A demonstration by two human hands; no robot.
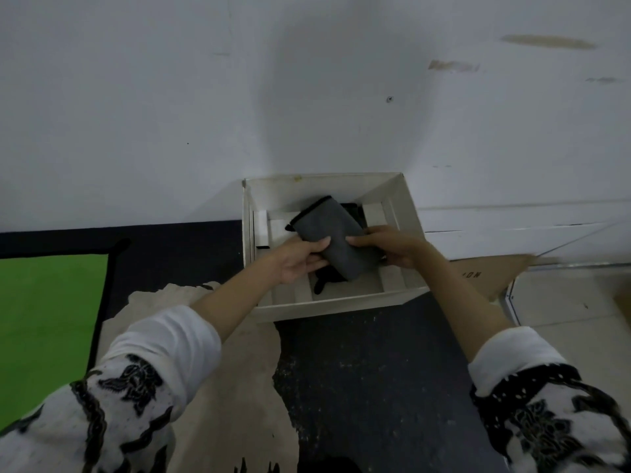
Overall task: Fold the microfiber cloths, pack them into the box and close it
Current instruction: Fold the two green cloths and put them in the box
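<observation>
One folded cloth [336,238], long axis diagonal across the box [327,307], is gripped between both hands: left fingers [319,249] and right fingers [358,241] are clamped on its sides.

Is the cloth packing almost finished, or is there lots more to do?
Partly done. A dark cloth already lies in the white box. Right now the left hand and right hand hold a folded grey cloth over the box, about to set it in. The box is still open, so closing it is left. No lid shows.
</observation>
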